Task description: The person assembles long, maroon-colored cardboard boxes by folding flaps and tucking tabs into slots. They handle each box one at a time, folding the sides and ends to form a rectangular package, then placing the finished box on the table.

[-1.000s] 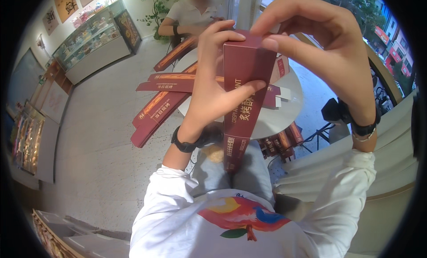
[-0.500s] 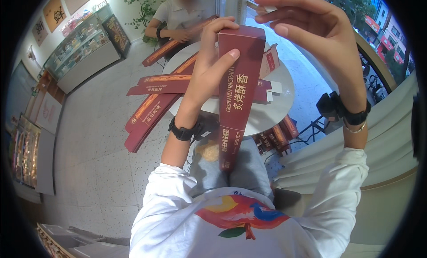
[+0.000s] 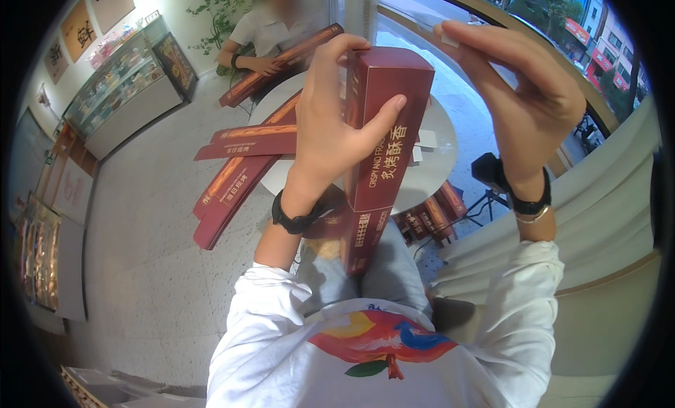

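My left hand grips a long dark-red cardboard box near its top, thumb across the front and fingers around the far left edge. The box stands upright over my lap, its closed end uppermost and its lower end narrowing between my thighs. To the right of the box top, my right hand is raised apart from it. Its thumb and fingertips pinch a small white piece, whose kind I cannot make out. More long red boxes lie crossed on the round white table, jutting past its left edge.
Across the table a person holds another long red box. Several such boxes are stacked below the table at right, beside a black stand. A glass display case stands far left; a pale curtain hangs at right.
The held box has turned, showing more of its left side. My right hand has dropped slightly and its fingers have drawn together around the white piece.
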`<state>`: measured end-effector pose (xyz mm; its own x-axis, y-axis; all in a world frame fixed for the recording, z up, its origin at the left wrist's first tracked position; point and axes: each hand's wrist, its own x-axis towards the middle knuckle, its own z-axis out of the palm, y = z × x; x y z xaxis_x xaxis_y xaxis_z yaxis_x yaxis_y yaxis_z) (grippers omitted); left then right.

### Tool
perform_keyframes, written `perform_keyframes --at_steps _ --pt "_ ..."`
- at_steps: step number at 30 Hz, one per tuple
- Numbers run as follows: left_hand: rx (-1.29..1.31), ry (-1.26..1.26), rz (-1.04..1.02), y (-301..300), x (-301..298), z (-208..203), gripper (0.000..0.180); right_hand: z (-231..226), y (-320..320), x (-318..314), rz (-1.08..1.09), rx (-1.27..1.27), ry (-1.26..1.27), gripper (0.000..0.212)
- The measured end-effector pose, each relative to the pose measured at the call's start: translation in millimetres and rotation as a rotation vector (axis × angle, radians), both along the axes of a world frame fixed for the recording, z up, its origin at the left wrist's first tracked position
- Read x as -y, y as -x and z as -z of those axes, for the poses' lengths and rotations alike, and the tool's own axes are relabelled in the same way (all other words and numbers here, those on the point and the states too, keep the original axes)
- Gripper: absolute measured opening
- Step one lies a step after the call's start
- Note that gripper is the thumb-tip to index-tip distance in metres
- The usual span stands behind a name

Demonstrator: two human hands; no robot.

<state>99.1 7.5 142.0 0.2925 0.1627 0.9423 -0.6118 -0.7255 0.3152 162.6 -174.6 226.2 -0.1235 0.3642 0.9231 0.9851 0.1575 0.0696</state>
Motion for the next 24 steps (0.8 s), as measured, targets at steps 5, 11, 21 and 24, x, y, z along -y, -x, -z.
perform_keyframes --at_steps 5,11,21,24 --pt "0.082 -0.114 -0.061 -4 14 0 0.062 62 13 -22 -0.098 -0.442 -0.617 0.016" --pt "0.005 -0.202 -0.036 -4 39 6 0.062 90 38 -38 -0.272 -0.811 -0.921 0.017" --pt "-0.060 -0.252 -0.061 -1 52 2 0.059 99 38 -44 -0.174 -0.819 -1.046 0.013" --pt "-0.082 -0.241 -0.074 3 51 3 0.057 105 39 -50 -0.159 -0.756 -1.052 0.012"
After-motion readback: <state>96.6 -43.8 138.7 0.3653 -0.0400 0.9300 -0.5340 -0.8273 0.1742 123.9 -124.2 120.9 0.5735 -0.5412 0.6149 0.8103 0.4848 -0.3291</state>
